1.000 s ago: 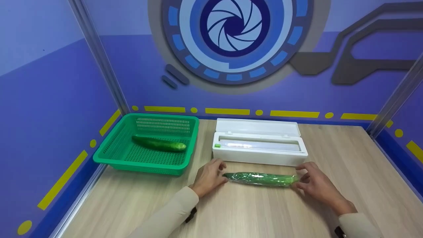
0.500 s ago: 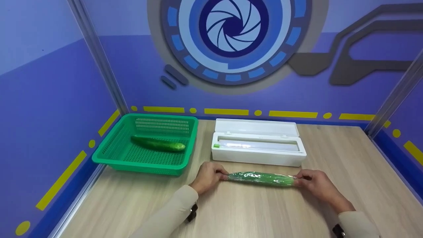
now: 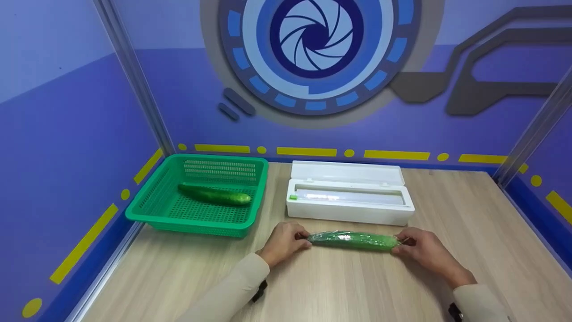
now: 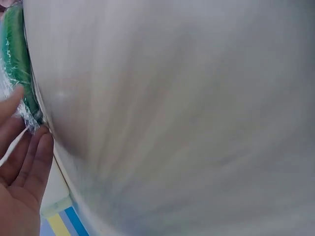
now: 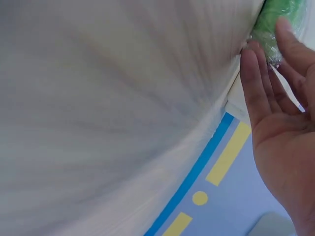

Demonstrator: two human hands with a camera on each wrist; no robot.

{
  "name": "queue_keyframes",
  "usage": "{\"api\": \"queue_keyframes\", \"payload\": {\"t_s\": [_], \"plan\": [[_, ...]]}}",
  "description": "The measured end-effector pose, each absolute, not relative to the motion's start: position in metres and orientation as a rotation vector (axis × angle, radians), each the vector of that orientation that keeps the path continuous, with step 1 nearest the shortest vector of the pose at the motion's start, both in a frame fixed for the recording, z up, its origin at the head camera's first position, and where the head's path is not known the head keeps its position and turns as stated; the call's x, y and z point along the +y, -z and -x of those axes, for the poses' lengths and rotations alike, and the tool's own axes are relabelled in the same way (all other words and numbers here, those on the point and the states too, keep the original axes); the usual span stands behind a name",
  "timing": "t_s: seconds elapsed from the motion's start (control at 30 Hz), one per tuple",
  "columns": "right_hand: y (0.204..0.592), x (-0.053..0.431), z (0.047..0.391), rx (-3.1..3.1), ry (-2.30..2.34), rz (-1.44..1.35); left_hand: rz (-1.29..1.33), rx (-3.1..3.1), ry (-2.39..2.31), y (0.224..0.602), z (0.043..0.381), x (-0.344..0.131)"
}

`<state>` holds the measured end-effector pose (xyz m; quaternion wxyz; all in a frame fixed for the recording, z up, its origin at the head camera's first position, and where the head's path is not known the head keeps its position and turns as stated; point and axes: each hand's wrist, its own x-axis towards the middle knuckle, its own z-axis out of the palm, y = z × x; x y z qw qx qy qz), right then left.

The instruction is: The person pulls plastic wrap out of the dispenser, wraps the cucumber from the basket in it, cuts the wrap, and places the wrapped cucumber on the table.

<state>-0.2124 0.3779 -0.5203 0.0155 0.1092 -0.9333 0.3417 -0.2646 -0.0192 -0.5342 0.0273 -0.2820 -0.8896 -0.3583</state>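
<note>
A cucumber (image 3: 353, 240) wrapped in clear plastic film lies crosswise on the wooden table in the head view. At its dark left end my left hand (image 3: 285, 243) pinches the film-covered tip. My right hand (image 3: 424, 249) holds the paler right end between thumb and fingers. In the left wrist view, wrinkled film covers the wrapped cucumber (image 4: 18, 54) beside the left thumb and fingers (image 4: 42, 157). The right wrist view has the cucumber's other end (image 5: 275, 24), with bunched film between the right thumb and fingertips.
Behind the wrapped cucumber stands a white cling film box (image 3: 351, 213), its lid raised, a roll inside and a green slider at its left. To the left, a green basket (image 3: 196, 226) holds an unwrapped cucumber (image 3: 214, 195). Blue panels (image 3: 313, 134) border the table (image 3: 339, 286).
Both hands first touch the film at the cucumber's ends, then close in on them. Now the thumbs and fingers sit slightly differently at the tips. Basket and box stay put.
</note>
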Motion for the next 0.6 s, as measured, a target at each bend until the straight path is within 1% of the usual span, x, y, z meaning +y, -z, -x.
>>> {"api": "queue_keyframes", "payload": {"t_s": [0.2, 0.37, 0.6], "plan": [[0.5204, 0.3764, 0.2164, -2.854, -0.997, -0.404, 0.871, -2.736, 0.997, 0.5349, 0.2689, -0.0160], [0.5172, 0.3746, 0.2178, -2.911, -0.979, -0.381, 0.862, -2.711, 0.884, 0.5339, 0.2703, -0.0152], [0.5177, 0.3732, 0.2174, -2.889, -0.949, -0.393, 0.867, -2.713, 0.939, 0.5330, 0.2704, -0.0150]]}}
